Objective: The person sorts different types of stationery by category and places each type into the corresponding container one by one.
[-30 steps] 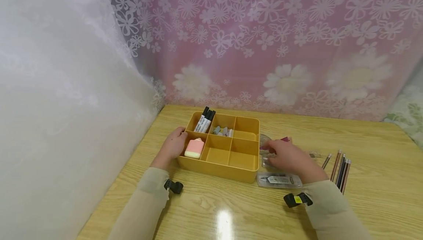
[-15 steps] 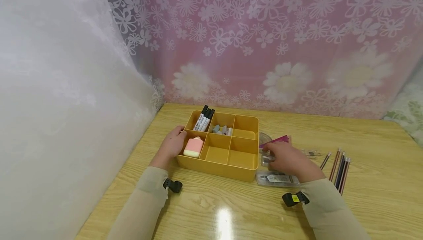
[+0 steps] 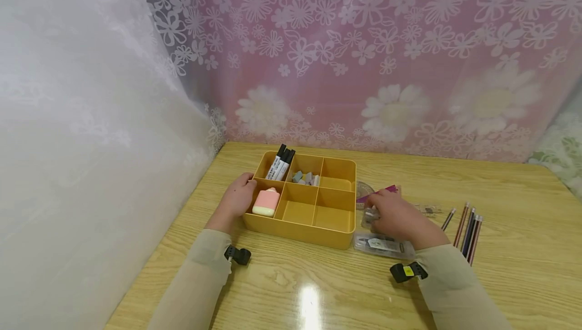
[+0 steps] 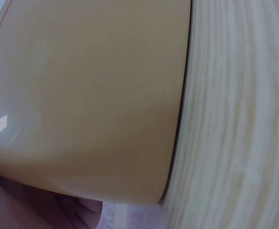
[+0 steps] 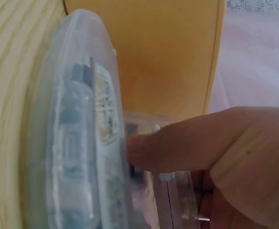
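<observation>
Left hand (image 3: 237, 197) grips yellow organizer (image 3: 297, 232) wall, likely steadying it; right hand (image 3: 400, 218), partly hidden, fingers seemingly pinching clear case (image 3: 369, 217)

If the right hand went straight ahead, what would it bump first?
Probably the yellow box, just past the right hand, maybe brushing the purple ruler on the way; depth is unclear.

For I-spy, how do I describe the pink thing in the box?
Find the yellow box on the table. Look in its near left compartment, beside the left hand. The pink thing has a pale bottom and lies alone, unlike the markers behind it.
</observation>
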`<action>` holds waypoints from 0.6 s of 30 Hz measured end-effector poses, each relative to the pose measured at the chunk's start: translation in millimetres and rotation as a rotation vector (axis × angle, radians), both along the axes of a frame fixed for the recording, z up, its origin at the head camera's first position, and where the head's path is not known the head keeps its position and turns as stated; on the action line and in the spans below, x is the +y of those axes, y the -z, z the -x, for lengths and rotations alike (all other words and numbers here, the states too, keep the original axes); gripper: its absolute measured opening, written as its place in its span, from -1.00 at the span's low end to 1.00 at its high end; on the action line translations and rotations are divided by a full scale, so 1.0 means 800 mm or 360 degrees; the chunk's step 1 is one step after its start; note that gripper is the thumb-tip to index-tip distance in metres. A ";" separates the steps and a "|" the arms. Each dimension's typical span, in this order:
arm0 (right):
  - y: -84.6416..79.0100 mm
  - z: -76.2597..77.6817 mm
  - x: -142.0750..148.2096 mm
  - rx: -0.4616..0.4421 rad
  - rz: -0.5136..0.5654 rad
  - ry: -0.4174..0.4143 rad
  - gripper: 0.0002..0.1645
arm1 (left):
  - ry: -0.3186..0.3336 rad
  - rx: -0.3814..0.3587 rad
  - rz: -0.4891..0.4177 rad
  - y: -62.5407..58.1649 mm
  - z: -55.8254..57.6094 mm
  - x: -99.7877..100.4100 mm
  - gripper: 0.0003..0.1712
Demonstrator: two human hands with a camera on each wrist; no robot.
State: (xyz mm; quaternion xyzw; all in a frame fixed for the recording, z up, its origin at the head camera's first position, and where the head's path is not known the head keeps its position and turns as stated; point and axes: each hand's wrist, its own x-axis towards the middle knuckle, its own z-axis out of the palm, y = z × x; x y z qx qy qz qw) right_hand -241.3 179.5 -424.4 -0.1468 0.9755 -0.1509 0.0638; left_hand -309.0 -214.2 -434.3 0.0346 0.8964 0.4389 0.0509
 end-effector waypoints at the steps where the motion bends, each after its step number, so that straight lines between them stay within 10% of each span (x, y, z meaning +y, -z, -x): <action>1: 0.000 0.001 0.000 0.0007 0.0014 -0.0005 -0.66 | 0.0001 0.0001 0.0001 0.000 0.000 0.000 -0.45; 18: -0.031 -0.009 0.020 0.0163 0.0286 0.0004 -0.80 | -0.0004 0.0006 0.0002 -0.001 -0.002 0.003 -0.45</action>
